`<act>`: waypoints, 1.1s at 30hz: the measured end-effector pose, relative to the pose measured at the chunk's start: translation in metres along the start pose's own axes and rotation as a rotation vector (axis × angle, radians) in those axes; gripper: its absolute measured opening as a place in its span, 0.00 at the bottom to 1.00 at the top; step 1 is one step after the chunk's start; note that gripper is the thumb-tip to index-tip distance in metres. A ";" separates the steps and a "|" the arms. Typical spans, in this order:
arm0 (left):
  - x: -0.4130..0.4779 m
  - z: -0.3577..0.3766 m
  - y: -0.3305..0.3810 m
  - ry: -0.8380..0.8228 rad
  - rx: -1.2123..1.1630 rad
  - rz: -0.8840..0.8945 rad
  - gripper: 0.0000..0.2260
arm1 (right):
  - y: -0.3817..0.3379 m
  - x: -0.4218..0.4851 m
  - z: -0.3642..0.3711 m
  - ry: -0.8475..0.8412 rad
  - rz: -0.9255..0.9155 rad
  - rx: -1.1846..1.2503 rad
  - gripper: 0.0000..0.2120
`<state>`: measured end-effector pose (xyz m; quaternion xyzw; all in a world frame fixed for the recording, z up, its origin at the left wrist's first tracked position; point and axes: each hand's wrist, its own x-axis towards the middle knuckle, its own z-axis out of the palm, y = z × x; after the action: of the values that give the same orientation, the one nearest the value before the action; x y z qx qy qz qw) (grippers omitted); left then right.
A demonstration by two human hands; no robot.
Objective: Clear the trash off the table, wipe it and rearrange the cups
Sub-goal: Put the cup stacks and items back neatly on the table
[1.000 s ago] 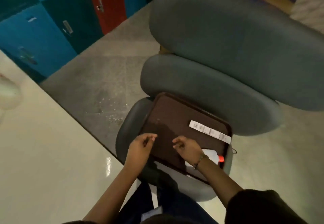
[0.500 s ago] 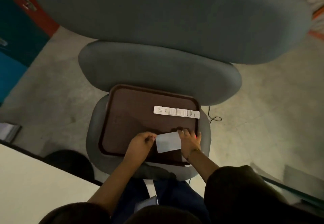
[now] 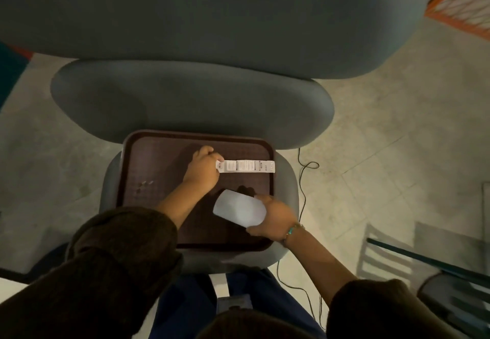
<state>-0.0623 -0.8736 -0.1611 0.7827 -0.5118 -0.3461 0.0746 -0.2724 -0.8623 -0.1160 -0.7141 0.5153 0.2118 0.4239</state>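
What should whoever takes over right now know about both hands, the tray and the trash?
Left hand: pinches the left end of the receipt, which lies on the brown tray.
Right hand: holds a white item over the tray's near right part; it is blurred, so cup or paper, cannot tell.
The tray rests on a grey seat; a few crumbs lie on its left side.
Done: both hands have trash in their grip.
Left: bin it, wipe the table, rearrange the cups; the table's state cannot be judged here.

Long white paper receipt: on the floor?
No, the long white paper receipt lies on the brown plastic tray, one end pinched by the left hand.
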 end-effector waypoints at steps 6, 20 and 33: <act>0.014 0.031 -0.003 -0.048 0.229 0.009 0.17 | 0.000 -0.021 -0.029 0.150 0.008 0.109 0.33; -0.078 0.018 -0.033 0.043 -0.241 -0.268 0.14 | -0.083 -0.066 -0.062 0.542 -0.401 0.268 0.13; -0.315 -0.102 -0.135 0.872 -0.805 -0.634 0.11 | -0.310 -0.098 0.014 0.141 -0.880 0.195 0.17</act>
<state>0.0280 -0.5661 -0.0013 0.8744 -0.0114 -0.1673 0.4554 -0.0243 -0.7624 0.0687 -0.8346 0.2078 -0.0874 0.5027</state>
